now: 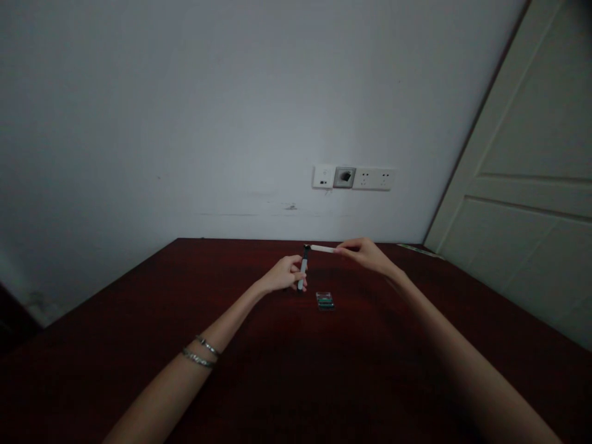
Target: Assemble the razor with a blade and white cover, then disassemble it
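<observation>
Head view: flat strip, slender handle

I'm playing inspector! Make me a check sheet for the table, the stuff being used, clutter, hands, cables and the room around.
Surface: dark red table, glossy in places.
Job's things: white-handled tool with dark head; white stick, its end at that head; small green-and-clear case lying nearby.
Clutter: flat strip by the far right edge, too dim to name.
Hands: left hand holds the tool; right hand holds the stick.
Cables: nothing seen.
Surroundings: scuffed wall, sockets, panelled door.
</observation>
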Tool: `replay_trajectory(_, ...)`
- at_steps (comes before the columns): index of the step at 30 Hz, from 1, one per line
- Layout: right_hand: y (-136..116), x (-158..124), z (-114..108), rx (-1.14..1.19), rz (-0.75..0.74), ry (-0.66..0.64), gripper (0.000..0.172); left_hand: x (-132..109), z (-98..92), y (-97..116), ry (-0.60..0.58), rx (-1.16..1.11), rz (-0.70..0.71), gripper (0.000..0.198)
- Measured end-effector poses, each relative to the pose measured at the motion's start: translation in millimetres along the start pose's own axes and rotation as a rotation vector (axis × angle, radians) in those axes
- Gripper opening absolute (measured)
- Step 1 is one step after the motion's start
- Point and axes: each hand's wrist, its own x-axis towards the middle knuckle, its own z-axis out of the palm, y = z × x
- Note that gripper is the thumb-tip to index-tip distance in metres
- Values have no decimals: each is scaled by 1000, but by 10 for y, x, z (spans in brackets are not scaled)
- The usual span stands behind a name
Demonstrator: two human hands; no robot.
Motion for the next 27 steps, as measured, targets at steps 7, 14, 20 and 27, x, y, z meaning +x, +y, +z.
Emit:
replay_trajectory(7, 3, -14, 90, 18, 20, 4, 35, 39, -10, -98, 59, 26, -12, 12)
replay_trajectory(14, 63, 7, 130, -14, 8, 43, 36, 4, -24, -50, 77, 63, 15, 13)
replay_trajectory(20, 324, -173, -9, -49, 6, 31, 34, 23, -175, -66, 132, 59, 12, 11)
replay_trajectory(27, 196, -645, 231, 50, -51, -110, 28, 61, -303, -106, 273, 63, 54, 12)
